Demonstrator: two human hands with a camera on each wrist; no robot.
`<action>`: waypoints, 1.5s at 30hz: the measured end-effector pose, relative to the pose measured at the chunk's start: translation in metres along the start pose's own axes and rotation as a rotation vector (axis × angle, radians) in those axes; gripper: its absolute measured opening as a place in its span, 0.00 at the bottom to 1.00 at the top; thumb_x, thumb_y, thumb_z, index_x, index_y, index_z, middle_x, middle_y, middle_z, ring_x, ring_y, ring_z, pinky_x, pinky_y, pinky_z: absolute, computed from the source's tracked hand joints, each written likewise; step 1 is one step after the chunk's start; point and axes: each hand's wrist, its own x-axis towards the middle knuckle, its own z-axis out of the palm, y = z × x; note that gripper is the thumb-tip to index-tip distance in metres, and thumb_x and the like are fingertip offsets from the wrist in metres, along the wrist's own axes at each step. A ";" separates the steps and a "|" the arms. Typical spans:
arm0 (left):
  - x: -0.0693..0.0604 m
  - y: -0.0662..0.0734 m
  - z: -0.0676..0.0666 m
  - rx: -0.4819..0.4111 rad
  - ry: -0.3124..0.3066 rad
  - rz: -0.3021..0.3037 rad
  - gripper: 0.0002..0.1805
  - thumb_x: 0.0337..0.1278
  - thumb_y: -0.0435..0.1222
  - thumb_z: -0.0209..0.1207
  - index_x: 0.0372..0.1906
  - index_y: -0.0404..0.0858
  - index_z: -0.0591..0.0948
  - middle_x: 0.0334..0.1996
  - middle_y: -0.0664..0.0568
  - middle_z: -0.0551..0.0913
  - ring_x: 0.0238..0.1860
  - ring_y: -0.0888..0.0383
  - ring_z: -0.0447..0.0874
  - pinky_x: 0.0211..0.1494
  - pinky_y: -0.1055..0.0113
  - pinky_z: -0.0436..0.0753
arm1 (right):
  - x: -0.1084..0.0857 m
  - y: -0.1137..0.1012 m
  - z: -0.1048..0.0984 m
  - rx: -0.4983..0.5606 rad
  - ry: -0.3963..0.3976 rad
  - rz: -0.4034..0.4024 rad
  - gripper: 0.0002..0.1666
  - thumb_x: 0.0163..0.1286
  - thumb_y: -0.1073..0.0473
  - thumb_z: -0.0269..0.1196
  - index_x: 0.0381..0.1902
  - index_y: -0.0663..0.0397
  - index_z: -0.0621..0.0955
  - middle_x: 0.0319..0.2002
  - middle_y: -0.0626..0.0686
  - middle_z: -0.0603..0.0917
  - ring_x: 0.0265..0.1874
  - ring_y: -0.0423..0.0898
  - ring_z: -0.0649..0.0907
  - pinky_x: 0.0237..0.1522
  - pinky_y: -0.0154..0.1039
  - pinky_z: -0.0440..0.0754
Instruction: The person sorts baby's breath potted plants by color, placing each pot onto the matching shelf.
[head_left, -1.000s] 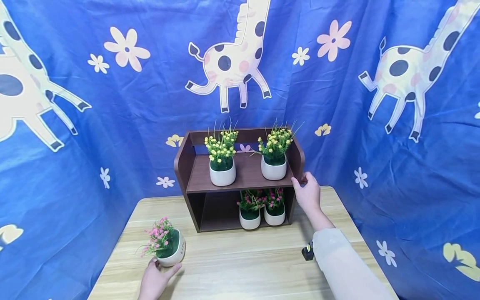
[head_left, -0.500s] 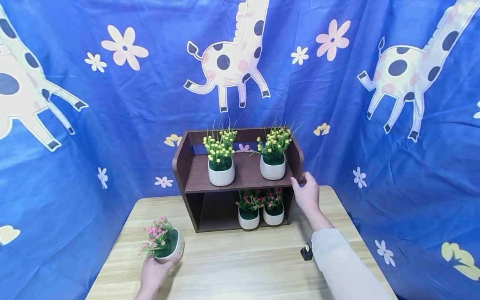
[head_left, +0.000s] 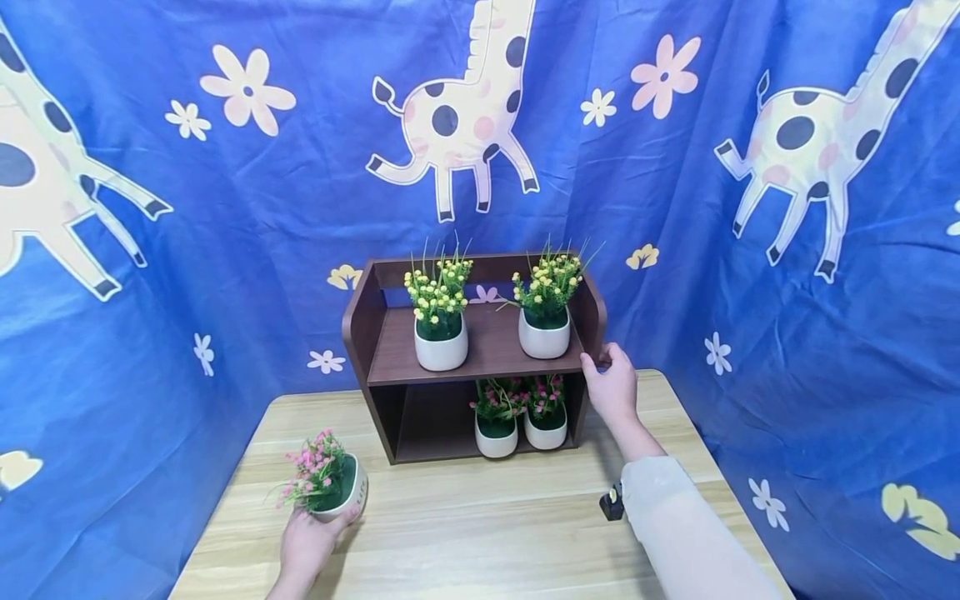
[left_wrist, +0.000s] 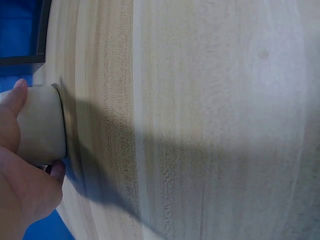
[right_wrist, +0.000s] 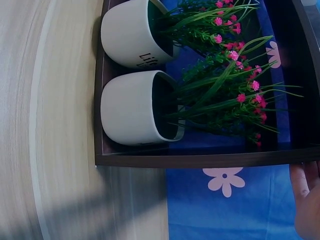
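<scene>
At the table's left front, my left hand (head_left: 306, 546) grips a white flowerpot (head_left: 352, 496) of pink artificial flowers (head_left: 315, 467), thumb on its near side. The left wrist view has the pot (left_wrist: 42, 125) between thumb and fingers; I cannot tell whether its base touches the table. My right hand (head_left: 615, 387) holds the right side panel of a dark brown two-tier shelf (head_left: 480, 367), thumb at its front edge. In the right wrist view, fingers (right_wrist: 300, 185) lie against the panel's outer face. The rest of that hand is cut off.
Two white pots of yellow flowers (head_left: 441, 350) (head_left: 544, 337) stand on the upper tier. Two pots of pink flowers (head_left: 495, 440) (head_left: 546, 433) sit side by side at the lower tier's right. A blue giraffe-print curtain (head_left: 300, 208) surrounds the wooden table (head_left: 480, 533).
My left hand has closed in round the pot and its thumb now lies across the pot's side. The right hand stays on the shelf. The view has shifted slightly.
</scene>
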 end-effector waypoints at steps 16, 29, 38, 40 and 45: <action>-0.011 0.002 0.000 -0.052 0.000 -0.053 0.60 0.57 0.58 0.77 0.78 0.20 0.64 0.69 0.18 0.75 0.69 0.21 0.74 0.73 0.29 0.75 | -0.001 -0.001 -0.001 0.002 -0.003 0.017 0.15 0.72 0.58 0.71 0.44 0.65 0.81 0.47 0.68 0.87 0.53 0.64 0.88 0.60 0.57 0.83; -0.030 0.020 0.012 -0.116 0.032 -0.027 0.55 0.54 0.57 0.79 0.74 0.24 0.71 0.65 0.21 0.80 0.67 0.23 0.79 0.71 0.30 0.78 | -0.002 -0.002 0.001 0.020 0.021 -0.004 0.14 0.71 0.59 0.72 0.43 0.66 0.82 0.44 0.68 0.87 0.50 0.64 0.87 0.58 0.57 0.83; -0.049 0.048 0.035 -0.188 0.055 -0.024 0.55 0.53 0.56 0.80 0.74 0.24 0.72 0.66 0.22 0.80 0.68 0.24 0.79 0.72 0.29 0.76 | -0.001 -0.001 0.001 0.030 0.008 0.017 0.14 0.72 0.59 0.71 0.44 0.65 0.82 0.46 0.68 0.88 0.52 0.63 0.88 0.59 0.56 0.84; -0.054 0.055 0.039 -0.213 0.061 -0.027 0.55 0.51 0.56 0.81 0.75 0.25 0.72 0.66 0.22 0.80 0.68 0.25 0.79 0.73 0.29 0.76 | -0.001 -0.001 0.001 0.032 0.003 0.018 0.14 0.72 0.59 0.71 0.44 0.65 0.82 0.46 0.68 0.88 0.52 0.64 0.88 0.59 0.56 0.84; -0.060 0.067 0.045 -0.242 0.055 -0.032 0.57 0.49 0.55 0.82 0.76 0.26 0.71 0.67 0.22 0.79 0.68 0.24 0.79 0.73 0.28 0.75 | -0.001 0.000 0.001 0.030 0.001 0.012 0.14 0.72 0.59 0.71 0.44 0.65 0.82 0.46 0.68 0.88 0.51 0.63 0.88 0.58 0.55 0.85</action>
